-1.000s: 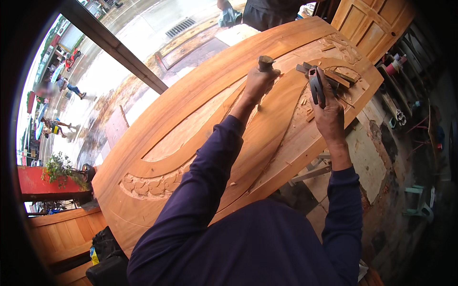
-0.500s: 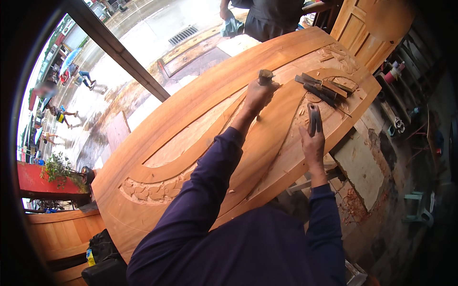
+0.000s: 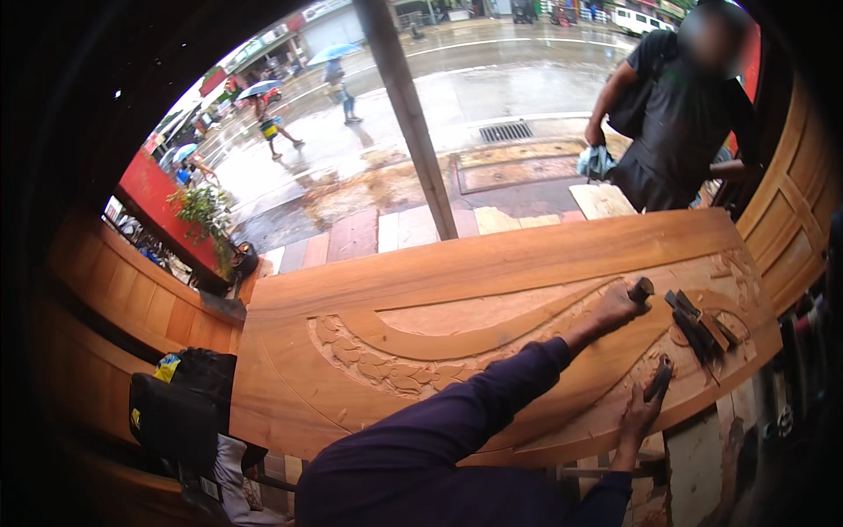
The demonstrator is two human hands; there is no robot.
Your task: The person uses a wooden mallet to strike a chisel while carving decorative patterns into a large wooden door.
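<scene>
A large carved wooden door panel [image 3: 421, 294] lies in front of me, with leaf carving [image 3: 386, 369] in a recessed curved band. My left hand [image 3: 617, 307] is closed around the dark handle of an upright hand tool [image 3: 642, 288] near the band's right end; its lower end is hidden by the hand. Nearer the front edge, my right hand [image 3: 642, 411] grips a dark elongated tool [image 3: 659, 378] whose kind I cannot make out. Just right of both hands, several carving chisels [image 3: 699, 325] lie in a pile on the panel among wood chips.
At the back right stands a person [image 3: 680, 114] holding a pale blue cloth [image 3: 596, 162]. A post [image 3: 408, 114] rises behind the panel, with a wet street and people under umbrellas beyond. Black bags [image 3: 180, 404] sit to the left; wooden doors [image 3: 795, 193] lean at right.
My view has swung up and to the left, so the panel and both hands appear lower and further right. Both hands keep their holds at about the same places over the panel.
</scene>
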